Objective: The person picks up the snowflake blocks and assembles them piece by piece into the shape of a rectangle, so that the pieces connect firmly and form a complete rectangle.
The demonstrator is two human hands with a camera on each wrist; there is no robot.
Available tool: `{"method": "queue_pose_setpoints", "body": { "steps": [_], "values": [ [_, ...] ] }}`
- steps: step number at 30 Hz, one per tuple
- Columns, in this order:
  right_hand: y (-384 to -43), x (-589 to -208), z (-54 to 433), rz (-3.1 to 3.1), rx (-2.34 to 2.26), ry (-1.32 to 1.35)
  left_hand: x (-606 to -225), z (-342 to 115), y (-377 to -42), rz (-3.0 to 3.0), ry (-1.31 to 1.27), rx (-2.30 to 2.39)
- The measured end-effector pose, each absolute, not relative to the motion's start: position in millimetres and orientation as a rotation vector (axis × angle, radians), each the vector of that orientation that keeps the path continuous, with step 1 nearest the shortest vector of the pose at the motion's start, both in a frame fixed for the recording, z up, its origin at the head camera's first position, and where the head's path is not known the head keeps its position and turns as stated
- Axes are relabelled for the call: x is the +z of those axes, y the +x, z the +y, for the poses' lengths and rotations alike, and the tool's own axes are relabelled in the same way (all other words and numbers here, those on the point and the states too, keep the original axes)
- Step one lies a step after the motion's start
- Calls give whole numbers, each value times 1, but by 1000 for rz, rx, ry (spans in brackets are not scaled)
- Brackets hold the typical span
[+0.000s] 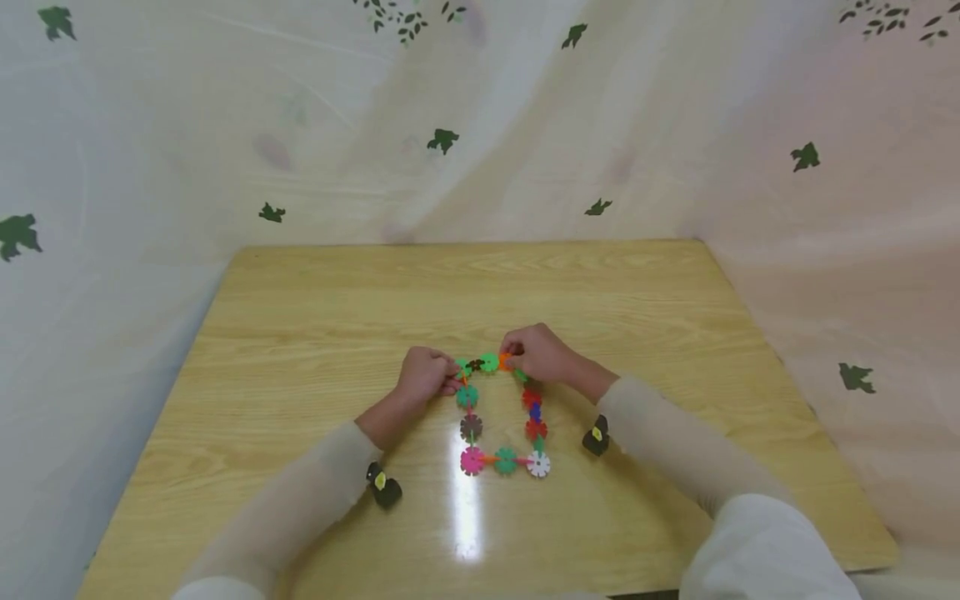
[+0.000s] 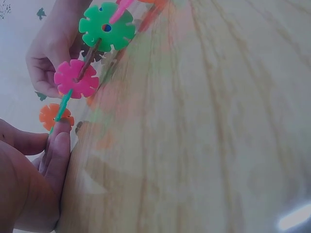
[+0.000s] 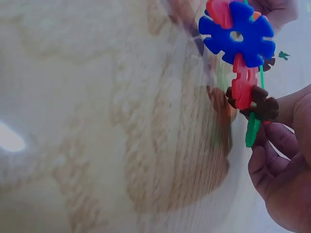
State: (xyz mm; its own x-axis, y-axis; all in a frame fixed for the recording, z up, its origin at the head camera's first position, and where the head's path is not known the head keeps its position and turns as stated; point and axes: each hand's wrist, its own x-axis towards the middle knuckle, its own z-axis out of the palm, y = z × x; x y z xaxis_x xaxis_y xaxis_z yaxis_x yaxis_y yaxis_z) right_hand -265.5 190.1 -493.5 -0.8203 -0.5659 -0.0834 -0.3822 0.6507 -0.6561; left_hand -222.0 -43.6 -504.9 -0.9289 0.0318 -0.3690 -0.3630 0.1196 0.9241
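A rectangular loop of interlocking snowflake discs lies between my hands, in green, brown, red, blue, pink, white and orange. At its far left corner, my left hand pinches a green disc between thumb and fingers. My right hand grips the far right corner around an orange disc. In the left wrist view, a pink disc and a larger-looking green disc run off from the left fingers. The right wrist view shows a blue disc and a green disc beside the right fingers.
The loop's near side runs from a pink disc to a white disc. Beneath is a glossy wooden table. A pale curtain with leaf and bird shapes hangs behind it. Dark straps hang at both wrists.
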Motion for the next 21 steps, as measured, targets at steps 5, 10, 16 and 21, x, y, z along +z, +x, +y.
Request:
{"method": "queue_pose_setpoints", "body": {
  "steps": [5, 10, 16, 21],
  "values": [
    [-263, -493, 191, 2613, -933, -770, -504, -44, -222, 2116, -310, 1870],
    [-261, -494, 191, 2607, -954, -775, -505, -43, -221, 2108, -317, 1860],
    [-260, -495, 189, 2629, -929, -850, -507, -43, -222, 2123, -313, 1856],
    [-259, -498, 188, 2659, -926, -849, -508, -43, -223, 2122, -324, 1862]
  ]
}}
